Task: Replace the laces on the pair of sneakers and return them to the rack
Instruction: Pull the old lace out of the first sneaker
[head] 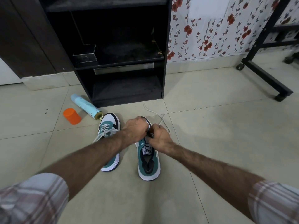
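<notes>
A black rack [113, 46] is seen behind 2 teal sneakers on the tiled floor [210, 143], w/ the right sneaker [148, 160] worked at its front by both curled hands, left hand [135, 128] & right hand [159, 135], apparently pinching the white lace [155, 113], exact hold can't be told, while the left sneaker [108, 126] is left laced.

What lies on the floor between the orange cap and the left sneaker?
In the head view, the pale blue spray can lies between the orange cap and the left sneaker, metal end toward the sneaker.
</notes>
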